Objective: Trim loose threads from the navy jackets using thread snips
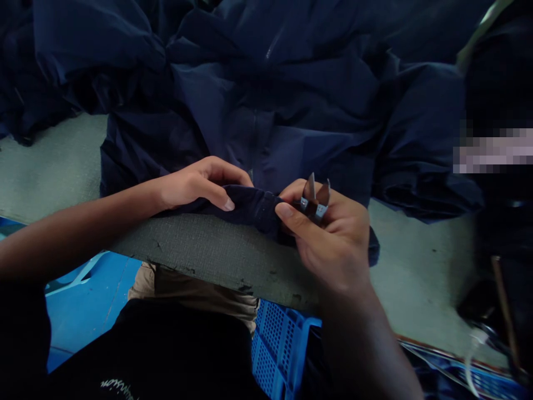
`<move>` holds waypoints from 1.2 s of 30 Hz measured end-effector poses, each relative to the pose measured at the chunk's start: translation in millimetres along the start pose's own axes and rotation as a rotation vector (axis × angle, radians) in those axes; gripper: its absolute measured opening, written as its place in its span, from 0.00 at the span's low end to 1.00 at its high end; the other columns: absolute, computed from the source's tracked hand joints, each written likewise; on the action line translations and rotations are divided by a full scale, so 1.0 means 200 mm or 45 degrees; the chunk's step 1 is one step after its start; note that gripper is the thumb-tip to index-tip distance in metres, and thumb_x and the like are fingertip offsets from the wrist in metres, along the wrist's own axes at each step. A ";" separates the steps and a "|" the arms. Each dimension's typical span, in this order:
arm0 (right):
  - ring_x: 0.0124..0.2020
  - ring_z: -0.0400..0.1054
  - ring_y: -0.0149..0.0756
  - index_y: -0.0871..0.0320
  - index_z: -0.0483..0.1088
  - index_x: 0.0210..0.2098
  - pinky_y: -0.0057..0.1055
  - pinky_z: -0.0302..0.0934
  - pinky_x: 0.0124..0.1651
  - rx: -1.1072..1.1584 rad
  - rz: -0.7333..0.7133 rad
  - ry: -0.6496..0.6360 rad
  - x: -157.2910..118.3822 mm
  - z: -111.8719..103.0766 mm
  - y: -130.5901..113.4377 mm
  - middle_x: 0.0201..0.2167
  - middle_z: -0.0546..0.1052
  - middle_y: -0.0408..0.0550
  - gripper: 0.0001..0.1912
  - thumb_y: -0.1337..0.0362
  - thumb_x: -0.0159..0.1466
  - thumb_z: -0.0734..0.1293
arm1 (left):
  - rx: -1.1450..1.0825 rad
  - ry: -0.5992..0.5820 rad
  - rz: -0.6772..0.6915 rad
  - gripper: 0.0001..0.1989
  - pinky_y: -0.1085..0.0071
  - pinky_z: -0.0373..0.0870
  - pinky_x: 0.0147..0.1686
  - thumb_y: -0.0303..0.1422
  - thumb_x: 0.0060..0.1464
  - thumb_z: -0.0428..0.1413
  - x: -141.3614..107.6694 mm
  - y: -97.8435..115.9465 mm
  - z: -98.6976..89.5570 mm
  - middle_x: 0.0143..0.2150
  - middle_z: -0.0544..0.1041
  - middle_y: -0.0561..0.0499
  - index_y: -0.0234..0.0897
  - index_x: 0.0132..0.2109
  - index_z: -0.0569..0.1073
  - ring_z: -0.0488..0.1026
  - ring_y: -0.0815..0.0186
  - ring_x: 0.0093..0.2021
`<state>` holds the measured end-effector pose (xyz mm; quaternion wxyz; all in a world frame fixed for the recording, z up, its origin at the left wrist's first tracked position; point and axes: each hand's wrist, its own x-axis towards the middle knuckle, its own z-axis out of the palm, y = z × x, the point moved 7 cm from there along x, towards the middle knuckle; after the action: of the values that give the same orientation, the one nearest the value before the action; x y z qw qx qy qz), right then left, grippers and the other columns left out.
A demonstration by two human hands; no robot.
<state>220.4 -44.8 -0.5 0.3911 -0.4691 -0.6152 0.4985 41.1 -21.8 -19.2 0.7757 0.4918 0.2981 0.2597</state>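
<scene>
navy garment (320, 100), top and centre: smooth cloth, faint sheen | snips (308, 190), centre: shiny metal blades | worktop (200, 244), lower centre: matt, rough-grained, scuffed edge | basket (272, 336), bottom centre: smooth, slightly glossy plastic | trousers (183, 284), lower left: matt cloth

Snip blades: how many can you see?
2, both on the thread snips in the right hand: the left blade and, just beside it, the right blade. Others may be hidden under the navy garments.
</scene>
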 end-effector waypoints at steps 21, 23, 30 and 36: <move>0.23 0.55 0.27 0.54 0.74 0.31 0.31 0.47 0.24 -0.291 -0.148 0.168 0.01 -0.02 -0.10 0.22 0.66 0.38 0.07 0.66 0.65 0.74 | 0.056 0.157 0.198 0.06 0.73 0.75 0.44 0.28 0.47 0.72 0.01 0.02 -0.03 0.40 0.82 0.49 0.33 0.32 0.83 0.78 0.70 0.40; 0.23 0.56 0.27 0.54 0.75 0.32 0.29 0.48 0.24 -0.292 -0.140 0.148 0.01 -0.01 -0.10 0.22 0.66 0.38 0.05 0.67 0.64 0.74 | 0.051 0.114 0.299 0.04 0.71 0.75 0.51 0.27 0.49 0.71 0.00 0.05 -0.02 0.46 0.83 0.48 0.35 0.32 0.84 0.79 0.68 0.46; 0.22 0.59 0.25 0.54 0.76 0.32 0.26 0.52 0.23 -0.295 -0.128 0.117 0.03 0.03 -0.10 0.22 0.71 0.37 0.05 0.65 0.62 0.75 | 0.064 0.021 0.299 0.04 0.64 0.76 0.58 0.33 0.55 0.70 -0.02 0.06 0.00 0.53 0.84 0.43 0.37 0.36 0.86 0.82 0.61 0.51; 0.24 0.63 0.27 0.53 0.74 0.33 0.28 0.57 0.25 -0.301 -0.215 0.162 0.01 0.02 -0.13 0.26 0.73 0.39 0.06 0.67 0.65 0.74 | 0.099 0.089 0.218 0.11 0.70 0.76 0.44 0.38 0.50 0.73 0.00 0.03 0.00 0.40 0.84 0.45 0.35 0.36 0.85 0.79 0.67 0.40</move>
<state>211.0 -45.8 24.4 0.4118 -0.4892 -0.6808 0.3572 40.5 -20.1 -12.5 0.7202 0.5359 0.2916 0.3303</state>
